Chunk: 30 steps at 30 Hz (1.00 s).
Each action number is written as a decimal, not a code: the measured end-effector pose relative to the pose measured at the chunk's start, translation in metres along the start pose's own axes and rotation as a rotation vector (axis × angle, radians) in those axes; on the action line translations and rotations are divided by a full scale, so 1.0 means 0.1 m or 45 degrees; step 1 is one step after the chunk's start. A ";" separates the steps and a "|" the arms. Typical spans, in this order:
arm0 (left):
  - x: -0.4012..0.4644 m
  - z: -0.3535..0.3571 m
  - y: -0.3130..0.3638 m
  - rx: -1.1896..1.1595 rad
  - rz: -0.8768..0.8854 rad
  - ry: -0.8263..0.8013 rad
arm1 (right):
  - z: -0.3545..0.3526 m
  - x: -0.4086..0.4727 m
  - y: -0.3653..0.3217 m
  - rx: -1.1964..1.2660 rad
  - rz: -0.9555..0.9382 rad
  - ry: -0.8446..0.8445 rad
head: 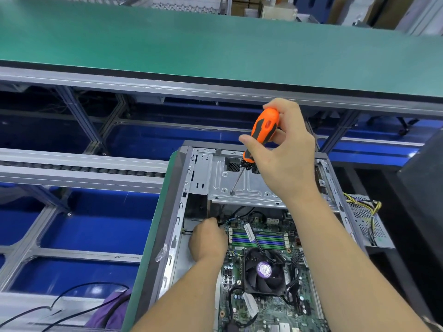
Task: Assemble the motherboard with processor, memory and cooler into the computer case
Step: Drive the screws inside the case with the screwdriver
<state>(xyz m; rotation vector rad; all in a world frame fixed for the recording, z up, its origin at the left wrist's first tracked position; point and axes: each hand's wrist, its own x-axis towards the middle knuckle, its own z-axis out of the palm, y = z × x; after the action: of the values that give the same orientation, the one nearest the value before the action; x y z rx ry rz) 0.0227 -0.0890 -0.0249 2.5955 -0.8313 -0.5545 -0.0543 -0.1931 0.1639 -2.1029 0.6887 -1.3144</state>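
A screwdriver point(263, 130) is being gripped by the right hand point(285, 152), its tip on the drive cage point(239, 185), while the left hand point(208, 240), curled, is being pressed at the motherboard point(259, 271) edge, hold unclear.

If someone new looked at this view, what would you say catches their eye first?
Most likely the orange screwdriver, gripped by the right hand above the open case, its tip down on the metal bracket at the far end. Next, the motherboard lying inside the case with its black fan and striped memory slots. The left hand reaches into the case's left side by some cables.
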 end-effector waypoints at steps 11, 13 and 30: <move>-0.03 -0.05 -0.01 0.108 0.044 -0.064 | -0.01 -0.04 0.02 0.003 0.043 -0.009; -0.03 -0.04 -0.02 0.108 0.051 -0.056 | -0.01 -0.02 0.01 0.005 0.034 -0.008; 0.09 0.12 -0.02 -0.364 -0.088 0.051 | -0.04 0.10 -0.07 -0.022 -0.012 0.029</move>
<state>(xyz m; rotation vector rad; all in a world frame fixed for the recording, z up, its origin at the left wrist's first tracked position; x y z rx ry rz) 0.0249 -0.0948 -0.0382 2.3717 -0.6026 -0.5918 -0.0533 -0.1961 0.1767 -2.1101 0.7027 -1.3438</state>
